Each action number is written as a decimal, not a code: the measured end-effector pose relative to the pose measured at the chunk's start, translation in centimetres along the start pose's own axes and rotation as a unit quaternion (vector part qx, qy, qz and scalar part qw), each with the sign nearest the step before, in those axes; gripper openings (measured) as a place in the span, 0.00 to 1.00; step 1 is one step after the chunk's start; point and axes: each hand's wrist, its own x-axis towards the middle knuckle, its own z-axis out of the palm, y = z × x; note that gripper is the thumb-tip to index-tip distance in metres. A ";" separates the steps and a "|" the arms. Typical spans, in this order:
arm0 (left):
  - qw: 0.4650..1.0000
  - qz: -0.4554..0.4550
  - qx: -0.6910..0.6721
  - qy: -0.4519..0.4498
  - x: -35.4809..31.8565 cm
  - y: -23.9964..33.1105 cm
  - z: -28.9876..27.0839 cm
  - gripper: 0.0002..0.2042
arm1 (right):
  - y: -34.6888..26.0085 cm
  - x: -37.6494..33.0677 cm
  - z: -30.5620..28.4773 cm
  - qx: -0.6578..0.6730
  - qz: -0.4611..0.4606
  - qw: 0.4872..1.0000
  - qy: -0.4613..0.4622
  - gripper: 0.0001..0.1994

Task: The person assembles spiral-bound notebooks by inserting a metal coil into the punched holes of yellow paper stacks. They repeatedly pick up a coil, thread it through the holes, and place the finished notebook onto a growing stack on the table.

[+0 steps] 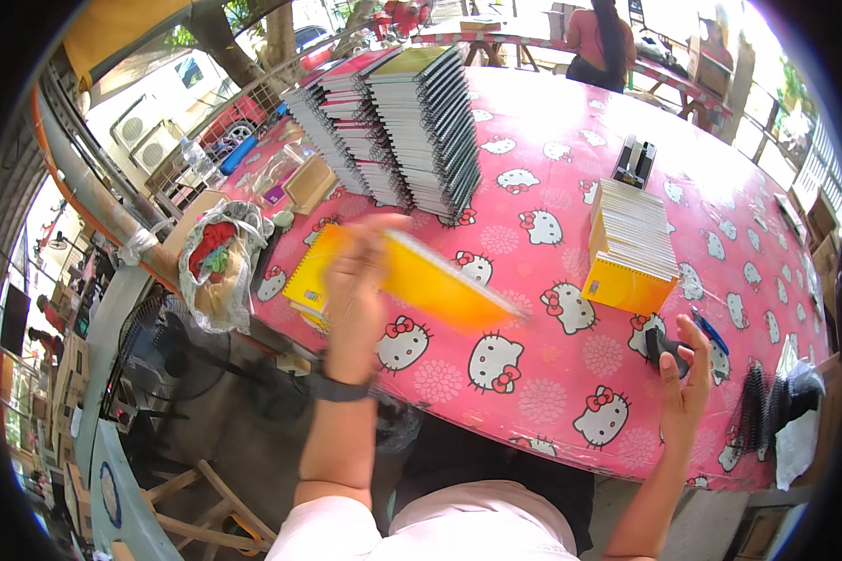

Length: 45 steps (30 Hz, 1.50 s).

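From the head view, your left hand (pixel 357 280) is closed around one end of a yellow notebook (pixel 430 280), lifted clear of the pink patterned tablecloth (pixel 533 374) and blurred, so its exact tilt is hard to read. You grip it by the end, which leaves the long cover free. Beneath it another yellow spiral notebook (pixel 301 280) lies flat near the table's left edge. Your right hand (pixel 683 374) rests at the table's right side, fingers curled about a small black object (pixel 662 346); what kind of tool it is I cannot tell. A blue pen (pixel 711 329) lies just beside it.

A yellow stack of covers (pixel 631 248) stands between your hands and farther back, a black tape dispenser (pixel 634 161) behind it. The tall stacks of spiral-bound notebooks (pixel 393 122) fill the far left, well apart from your hands. A plastic bag (pixel 217 262) hangs off the left edge. Another person (pixel 597 42) sits at a farther table.
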 end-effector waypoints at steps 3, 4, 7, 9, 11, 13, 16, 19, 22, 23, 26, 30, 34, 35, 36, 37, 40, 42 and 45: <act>0.968 0.085 0.225 0.068 3.9 2.6 -5.6 0.12 | 1.1 0.0 0.3 0.033 0.019 0.994 -0.102 0.16; 0.939 0.155 0.304 0.043 5.6 2.2 -7.5 0.11 | 0.9 0.3 1.0 0.042 0.011 0.989 -0.141 0.15; 0.877 0.103 0.440 -0.163 9.7 0.1 -9.2 0.10 | -0.3 2.0 5.0 0.098 -0.062 0.972 -0.204 0.13; 0.782 0.102 0.551 -0.271 11.0 -5.7 -10.7 0.08 | -1.4 3.6 8.9 0.138 -0.094 0.951 -0.261 0.12; 0.794 0.186 0.526 -0.241 9.9 -9.3 -11.9 0.09 | -2.7 4.9 14.1 0.190 -0.107 0.924 -0.313 0.11; 0.812 0.230 0.506 -0.178 9.8 -8.9 -11.8 0.11 | -4.1 5.7 19.8 0.242 -0.108 0.906 -0.330 0.10; 0.880 0.189 0.433 -0.039 9.1 -5.4 -11.8 0.16 | -6.0 6.1 26.6 0.287 -0.084 0.924 -0.237 0.12; 0.966 0.099 0.208 0.116 4.2 -7.5 -14.4 0.26 | -9.9 5.5 33.0 0.406 0.013 0.899 -0.165 0.14; 0.970 0.082 0.127 0.191 0.5 -12.1 -16.0 0.28 | -13.6 3.8 37.9 0.469 0.060 0.870 -0.140 0.15; 0.970 0.084 0.119 0.196 -0.3 -12.7 -15.0 0.28 | -14.2 3.0 38.5 0.469 0.071 0.869 -0.143 0.14; 0.962 0.044 0.128 0.237 -0.1 -12.9 -14.6 0.26 | -15.2 2.0 39.3 0.443 0.053 0.890 -0.091 0.13; 0.949 0.020 0.122 0.291 0.4 -12.3 -14.2 0.24 | -15.7 2.5 39.4 0.397 0.024 0.915 -0.071 0.13; 0.969 -0.036 -0.082 0.231 -0.4 -12.8 -16.5 0.29 | -14.7 2.6 39.7 0.451 0.083 0.884 -0.090 0.18; 0.974 -0.056 -0.118 0.188 -0.7 -12.6 -17.1 0.34 | -14.3 2.6 40.0 0.482 0.116 0.864 -0.085 0.19; 0.976 -0.058 -0.119 0.175 -0.9 -12.8 -17.3 0.34 | -13.7 2.7 40.2 0.476 0.129 0.865 -0.097 0.22; 0.978 -0.058 -0.119 0.164 -1.0 -12.8 -17.6 0.34 | -13.1 2.6 40.5 0.472 0.140 0.863 -0.109 0.24; 0.967 -0.113 -0.150 0.172 -1.5 -15.3 -18.3 0.39 | -13.0 2.3 41.1 0.430 0.169 0.873 -0.157 0.32; 0.946 -0.150 -0.214 0.190 -1.9 -16.5 -18.2 0.41 | -13.2 2.4 39.9 0.402 0.174 0.874 -0.211 0.33; 0.918 -0.164 -0.329 0.149 -1.8 -17.4 -18.3 0.43 | -13.5 1.8 39.6 0.398 0.144 0.884 -0.197 0.30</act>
